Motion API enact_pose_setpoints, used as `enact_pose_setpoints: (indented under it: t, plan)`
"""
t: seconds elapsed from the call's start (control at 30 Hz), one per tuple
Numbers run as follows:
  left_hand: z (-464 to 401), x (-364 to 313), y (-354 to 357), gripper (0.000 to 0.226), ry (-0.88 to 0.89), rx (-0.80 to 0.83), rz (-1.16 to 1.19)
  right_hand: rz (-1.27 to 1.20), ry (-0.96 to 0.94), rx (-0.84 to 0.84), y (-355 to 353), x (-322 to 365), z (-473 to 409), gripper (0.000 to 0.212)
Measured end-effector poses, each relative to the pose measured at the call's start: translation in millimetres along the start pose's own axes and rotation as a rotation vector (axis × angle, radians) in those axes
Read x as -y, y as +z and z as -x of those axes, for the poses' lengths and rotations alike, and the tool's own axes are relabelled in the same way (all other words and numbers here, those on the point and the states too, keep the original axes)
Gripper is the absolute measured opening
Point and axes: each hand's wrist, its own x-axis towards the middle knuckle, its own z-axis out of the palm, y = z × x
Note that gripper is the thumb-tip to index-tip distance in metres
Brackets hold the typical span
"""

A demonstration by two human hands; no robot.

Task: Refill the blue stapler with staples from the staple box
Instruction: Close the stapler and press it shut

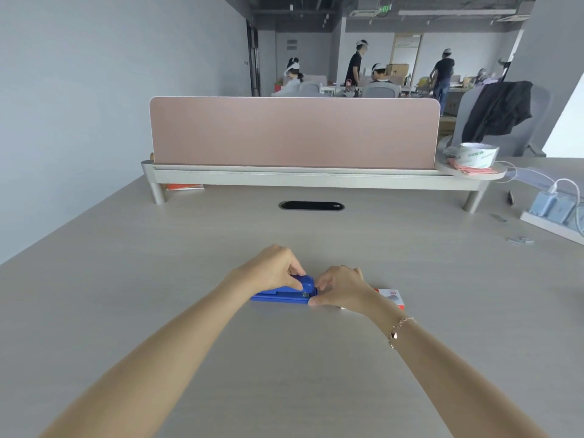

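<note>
The blue stapler (284, 294) lies flat on the pale desk (284, 358), its front end pointing right. My left hand (271, 268) rests over its top, with thumb and fingers pinched on the blue top cover. My right hand (339, 287) touches the stapler's front end, with the thumb along the base tip. Whether it holds staples is hidden. The red and white staple box (392, 297) lies just right of the stapler, partly covered by my right wrist.
A pink divider (294, 132) on a raised shelf runs across the back of the desk, with a cable slot (311, 206) in front of it. A tape roll (478, 153) sits at the shelf's right end. A power strip with chargers (556, 216) and loose staple strips (520, 240) lie at the right.
</note>
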Motion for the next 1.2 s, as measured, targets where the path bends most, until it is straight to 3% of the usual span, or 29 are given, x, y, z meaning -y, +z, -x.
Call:
enact_pose_setpoints:
  t: [0.33,0.57,0.67,0.77,0.9,1.07,1.2]
  plan:
    - [-7,4,7,0.019,0.031,-0.004,-0.096,0.013,-0.008,0.030,1,-1,-6,0.031]
    - [11,13,-3,0.027,0.054,0.002,0.073,0.060,-0.024,0.006,4,0,-2,0.029]
    - [16,19,-7,0.034,0.062,0.043,0.024,0.071,-0.024,0.004,5,3,-1,0.029]
    - [24,31,-12,0.042,0.001,0.040,0.017,0.095,-0.023,0.001,4,5,1,0.029]
    - [40,50,-19,0.026,-0.068,0.053,-0.008,0.102,-0.003,0.018,3,9,4,0.028]
    - [52,67,-16,0.032,-0.118,0.041,0.087,0.100,0.037,0.015,4,11,5,0.029]
    - [53,71,-3,0.029,-0.134,-0.026,0.155,0.109,0.030,0.021,7,14,7,0.013]
